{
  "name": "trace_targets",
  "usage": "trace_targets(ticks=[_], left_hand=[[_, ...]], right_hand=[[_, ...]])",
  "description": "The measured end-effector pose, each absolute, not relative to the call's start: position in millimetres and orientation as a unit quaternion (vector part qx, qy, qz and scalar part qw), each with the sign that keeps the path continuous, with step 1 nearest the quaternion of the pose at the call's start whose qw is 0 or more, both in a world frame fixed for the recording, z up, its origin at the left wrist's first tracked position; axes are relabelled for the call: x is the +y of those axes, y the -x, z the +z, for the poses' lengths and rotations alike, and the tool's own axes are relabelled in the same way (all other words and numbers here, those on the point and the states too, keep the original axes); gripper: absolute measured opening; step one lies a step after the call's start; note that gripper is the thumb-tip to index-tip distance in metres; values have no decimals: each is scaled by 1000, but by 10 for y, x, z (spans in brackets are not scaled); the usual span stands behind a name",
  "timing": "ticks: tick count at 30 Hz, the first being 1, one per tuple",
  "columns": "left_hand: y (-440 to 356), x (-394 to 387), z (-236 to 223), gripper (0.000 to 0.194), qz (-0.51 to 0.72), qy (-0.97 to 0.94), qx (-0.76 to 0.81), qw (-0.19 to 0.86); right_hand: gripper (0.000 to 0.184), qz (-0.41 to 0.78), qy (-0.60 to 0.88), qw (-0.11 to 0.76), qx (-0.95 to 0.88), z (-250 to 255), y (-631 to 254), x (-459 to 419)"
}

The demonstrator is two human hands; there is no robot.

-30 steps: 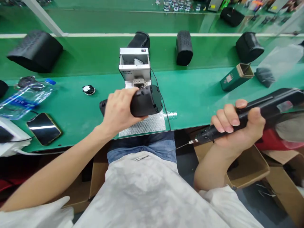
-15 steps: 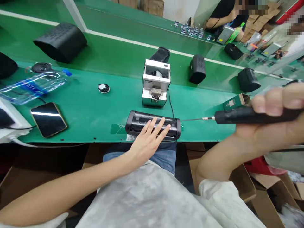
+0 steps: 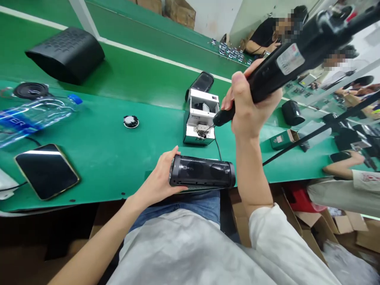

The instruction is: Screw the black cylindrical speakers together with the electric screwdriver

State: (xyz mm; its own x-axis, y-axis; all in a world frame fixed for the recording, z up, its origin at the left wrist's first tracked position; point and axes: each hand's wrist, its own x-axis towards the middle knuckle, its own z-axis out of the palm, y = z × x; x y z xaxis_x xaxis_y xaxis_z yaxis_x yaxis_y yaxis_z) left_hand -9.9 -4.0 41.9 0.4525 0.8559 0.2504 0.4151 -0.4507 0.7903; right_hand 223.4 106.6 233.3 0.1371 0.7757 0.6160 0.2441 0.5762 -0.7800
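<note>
A black cylindrical speaker point(image 3: 203, 177) lies on its side at the near edge of the green bench. My left hand point(image 3: 158, 180) cups its left end, fingers wrapped round it. My right hand point(image 3: 247, 103) is closed round a black electric screwdriver point(image 3: 285, 59), raised above the bench. The driver's tip points down into the outlet of a small white screw feeder box point(image 3: 200, 120) that stands just behind the speaker.
A phone point(image 3: 46, 170) and a lying water bottle point(image 3: 32, 114) are at the left. A small round speaker part point(image 3: 131, 121) sits mid-bench. Black speaker housings point(image 3: 67, 53) rest on the conveyor behind. A co-worker's arm point(image 3: 344, 166) is at the right, cardboard boxes point(image 3: 311, 221) below.
My right hand swung the screwdriver from level at the right up and left, so its tip is at the feeder box. My left hand shifted from lying flat on the speaker to gripping its left end.
</note>
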Motion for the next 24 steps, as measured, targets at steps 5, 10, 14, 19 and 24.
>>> trace_targets(ticks=[5,10,14,19,24], left_hand=[[33,-134,242,124,348,-762,412,358],[57,-112,139,131,351,-761,394,379],[56,-78,139,132,344,-756,395,392],[36,-63,138,125,353,-756,387,392],[28,-61,124,122,357,-759,383,387]], right_hand=[[47,171,447,619,-623,2314,-2123,1094],[53,152,501,613,-592,2342,-2139,1174],[41,176,462,650,-577,2367,-2149,1128],[16,232,373,699,-565,2473,-2038,836],[12,248,412,687,-545,2692,-1756,503]])
